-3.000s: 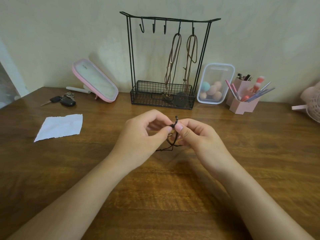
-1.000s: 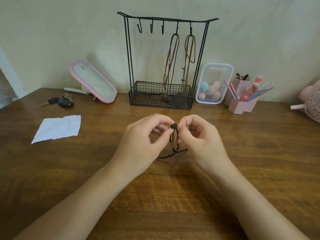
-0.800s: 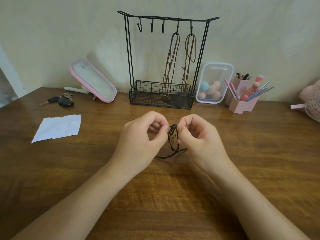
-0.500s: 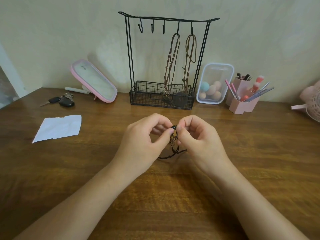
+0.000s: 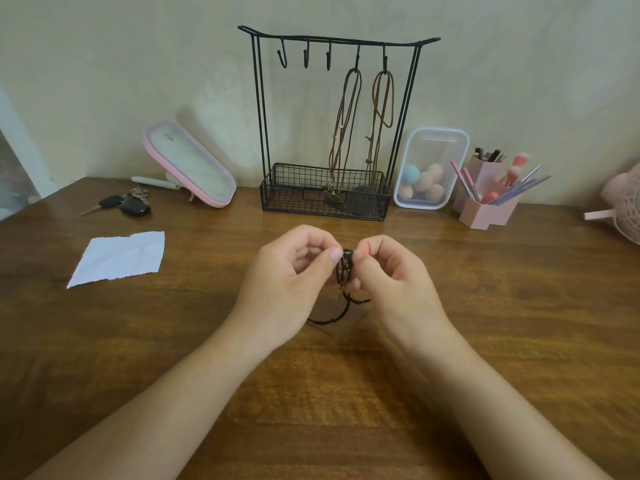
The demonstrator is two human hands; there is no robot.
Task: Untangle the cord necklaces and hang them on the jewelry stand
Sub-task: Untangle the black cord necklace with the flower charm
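Pinching the tangled black cord necklace (image 5: 344,271) between left hand (image 5: 291,271) and right hand (image 5: 391,275), we hold its knot over the middle of the brown wooden table (image 5: 519,306) to pick it loose; the black wire jewelry stand (image 5: 258,98) sits at the far edge.

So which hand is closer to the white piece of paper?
Left. The left hand sits to the right of the paper, with bare table between them. The right hand is farther away, past the left hand. Both pinch the black cord necklace.
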